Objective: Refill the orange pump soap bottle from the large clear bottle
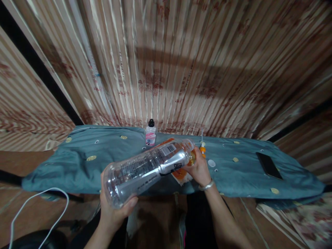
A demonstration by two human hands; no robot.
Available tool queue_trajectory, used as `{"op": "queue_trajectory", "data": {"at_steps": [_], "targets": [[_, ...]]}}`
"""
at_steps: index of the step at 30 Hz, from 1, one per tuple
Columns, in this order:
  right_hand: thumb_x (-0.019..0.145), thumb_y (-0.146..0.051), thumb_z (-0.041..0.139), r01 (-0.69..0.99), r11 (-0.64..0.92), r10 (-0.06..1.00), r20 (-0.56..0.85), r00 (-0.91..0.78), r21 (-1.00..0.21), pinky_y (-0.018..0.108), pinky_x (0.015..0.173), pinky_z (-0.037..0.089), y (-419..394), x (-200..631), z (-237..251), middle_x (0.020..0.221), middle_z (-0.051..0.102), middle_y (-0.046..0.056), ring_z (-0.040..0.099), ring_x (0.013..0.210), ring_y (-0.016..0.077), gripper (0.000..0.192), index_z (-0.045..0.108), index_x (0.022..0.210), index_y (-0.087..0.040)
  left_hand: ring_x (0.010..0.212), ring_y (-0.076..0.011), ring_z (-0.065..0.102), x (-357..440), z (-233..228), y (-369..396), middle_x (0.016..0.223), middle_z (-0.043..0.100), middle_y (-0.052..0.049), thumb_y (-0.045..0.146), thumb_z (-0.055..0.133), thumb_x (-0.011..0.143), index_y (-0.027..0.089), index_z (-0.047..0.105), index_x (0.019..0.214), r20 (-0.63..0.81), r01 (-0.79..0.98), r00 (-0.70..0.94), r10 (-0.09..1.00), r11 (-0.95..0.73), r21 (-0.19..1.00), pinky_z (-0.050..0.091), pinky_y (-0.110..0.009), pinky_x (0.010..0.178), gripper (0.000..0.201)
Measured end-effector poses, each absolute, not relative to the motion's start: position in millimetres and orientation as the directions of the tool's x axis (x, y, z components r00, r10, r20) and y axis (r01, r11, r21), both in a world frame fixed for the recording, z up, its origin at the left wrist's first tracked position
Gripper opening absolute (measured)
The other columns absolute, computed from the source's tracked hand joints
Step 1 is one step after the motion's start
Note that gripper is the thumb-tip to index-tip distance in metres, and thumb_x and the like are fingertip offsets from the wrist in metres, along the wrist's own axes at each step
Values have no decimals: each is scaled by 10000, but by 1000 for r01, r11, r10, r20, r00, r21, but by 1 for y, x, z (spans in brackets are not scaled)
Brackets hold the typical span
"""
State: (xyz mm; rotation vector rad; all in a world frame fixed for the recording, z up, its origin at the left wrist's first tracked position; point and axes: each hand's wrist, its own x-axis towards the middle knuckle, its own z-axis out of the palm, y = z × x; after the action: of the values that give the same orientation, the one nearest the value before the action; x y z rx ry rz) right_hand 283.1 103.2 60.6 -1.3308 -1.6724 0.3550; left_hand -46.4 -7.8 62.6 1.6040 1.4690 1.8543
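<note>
A large clear plastic bottle (145, 169) with a printed silver label lies tilted in the air, its neck up and to the right. My left hand (111, 207) is wrapped round its base, thumb along the near side. By the bottle's mouth, my right hand (199, 169) is closed on a small amber container (192, 157), mostly hidden by the fingers and the bottle neck. Just behind that hand is an orange pump top (202, 150) with a thin clear tube pointing up. A white round cap (211, 163) lies on the cloth to its right.
A small clear bottle with a black cap and pink label (150, 135) stands at the back of the cloth-covered table (109, 148). An orange-and-white packet (183, 178) lies below the large bottle. At right lies a black phone (269, 165); a white cable (66, 193) loops at lower left.
</note>
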Motion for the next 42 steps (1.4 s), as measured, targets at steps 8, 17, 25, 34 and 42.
{"op": "queue_trajectory", "data": {"at_steps": [8,17,25,34,42], "targets": [[688,-384,967,611,377,871,491,22,-696,585,1187,597,104,283,60,1423,772,146,736,1350,392,849,645,1461,-247,1120,-452,811,-49,63,-6,1251,765,-192,602,989,569,192,694,1344,499,338,-382,778,-385,859,713,-570,901,924],[685,-335,972,609,413,853,522,2,-677,582,1191,605,105,281,60,1428,775,145,737,1361,394,841,651,1457,-245,997,-385,804,-26,75,-6,1154,780,-176,754,930,601,175,729,1245,548,365,-494,675,-411,836,701,-494,798,889],[708,-312,925,588,435,845,534,-7,-681,598,1245,561,107,280,53,1522,732,168,702,1433,393,821,630,1471,-239,1107,-390,833,-56,50,-7,1302,783,-195,540,895,803,174,652,1468,645,457,-250,722,-499,736,725,-482,864,797],[710,-295,928,588,438,840,543,1,-680,583,1230,581,107,279,53,1497,748,150,720,1411,383,811,638,1466,-250,1119,-408,840,-62,43,-8,1334,780,-202,502,888,820,183,612,1543,690,516,-213,692,-520,681,728,-502,886,837],[711,-324,947,611,435,833,554,6,-661,584,1206,600,107,279,50,1492,748,159,732,1389,385,833,637,1479,-244,1108,-414,844,-64,43,-6,1308,786,-212,492,892,821,167,621,1520,682,498,-210,701,-524,691,736,-506,862,817]]}}
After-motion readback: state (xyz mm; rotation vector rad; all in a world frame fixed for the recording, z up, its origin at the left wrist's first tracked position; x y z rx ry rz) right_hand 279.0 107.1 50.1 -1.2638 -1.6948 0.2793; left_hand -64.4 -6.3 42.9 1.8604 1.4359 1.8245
